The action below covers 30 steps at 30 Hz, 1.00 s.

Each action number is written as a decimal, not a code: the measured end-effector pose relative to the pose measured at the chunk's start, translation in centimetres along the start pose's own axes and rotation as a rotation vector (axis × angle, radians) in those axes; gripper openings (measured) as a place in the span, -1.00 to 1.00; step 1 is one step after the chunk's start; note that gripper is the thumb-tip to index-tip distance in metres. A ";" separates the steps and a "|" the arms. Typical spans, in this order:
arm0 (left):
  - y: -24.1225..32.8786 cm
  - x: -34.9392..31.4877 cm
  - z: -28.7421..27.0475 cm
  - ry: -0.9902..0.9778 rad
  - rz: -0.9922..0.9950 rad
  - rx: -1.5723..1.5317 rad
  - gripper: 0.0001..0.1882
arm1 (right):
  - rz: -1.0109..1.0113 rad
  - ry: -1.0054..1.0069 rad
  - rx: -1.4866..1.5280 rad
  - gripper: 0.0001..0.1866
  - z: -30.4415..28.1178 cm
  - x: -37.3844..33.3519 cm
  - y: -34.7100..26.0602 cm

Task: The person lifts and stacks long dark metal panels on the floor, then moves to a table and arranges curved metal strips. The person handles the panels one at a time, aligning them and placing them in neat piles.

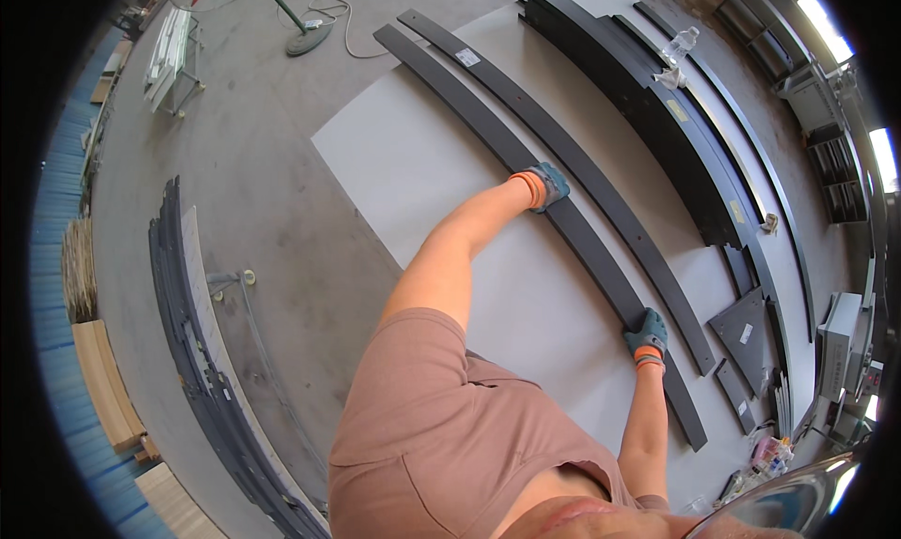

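A long dark grey bar [597, 262] lies across the pale tabletop [375, 154] in front of me. My left hand [544, 185], in a grey-green glove with an orange cuff, is closed over it about halfway along. Nearer its right end, my right hand [648, 333] grips the same bar, gloved alike, thumb and fingers around its edges. Just beyond it rests a second dark bar [572, 151], with a white label and small holes. The bar's underside is hidden, as are the fingertips beneath it.
Farther across lies a stack of dark profiles [624, 84], with a clear plastic bottle [680, 45] on top. A dark triangular plate [746, 337] and a short dark strip [735, 395] sit at the right. Long dark strips [202, 351] are piled on the left, and a round-based stand [308, 40] is behind.
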<state>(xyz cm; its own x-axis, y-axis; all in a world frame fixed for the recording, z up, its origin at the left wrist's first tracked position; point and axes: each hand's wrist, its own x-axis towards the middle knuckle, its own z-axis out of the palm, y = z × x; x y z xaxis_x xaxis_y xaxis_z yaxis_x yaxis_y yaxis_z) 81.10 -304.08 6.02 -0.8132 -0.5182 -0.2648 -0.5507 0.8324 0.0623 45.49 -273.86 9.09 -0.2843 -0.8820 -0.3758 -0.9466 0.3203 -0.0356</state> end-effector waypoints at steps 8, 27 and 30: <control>0.9 -3.0 -0.5 0.252 -0.096 0.060 -0.36 | 0.039 -0.037 0.011 -0.04 -0.3 0.1 -0.3; 38.6 -59.3 26.5 -0.044 -2.050 -0.872 -0.71 | 0.001 0.403 -0.222 -0.05 5.7 2.4 -0.8; 42.1 -64.2 29.2 -0.029 -2.344 -1.234 -0.64 | -0.152 0.443 -0.283 -0.17 4.7 -1.9 -10.8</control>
<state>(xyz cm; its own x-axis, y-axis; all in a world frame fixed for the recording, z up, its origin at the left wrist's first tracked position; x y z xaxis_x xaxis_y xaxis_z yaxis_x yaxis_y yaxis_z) 115.62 -229.99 -2.45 0.7568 0.0581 -0.6511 0.0991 -0.9947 0.0264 56.96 -274.03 5.81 -0.1198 -0.9919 0.0420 -0.9686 0.1260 0.2142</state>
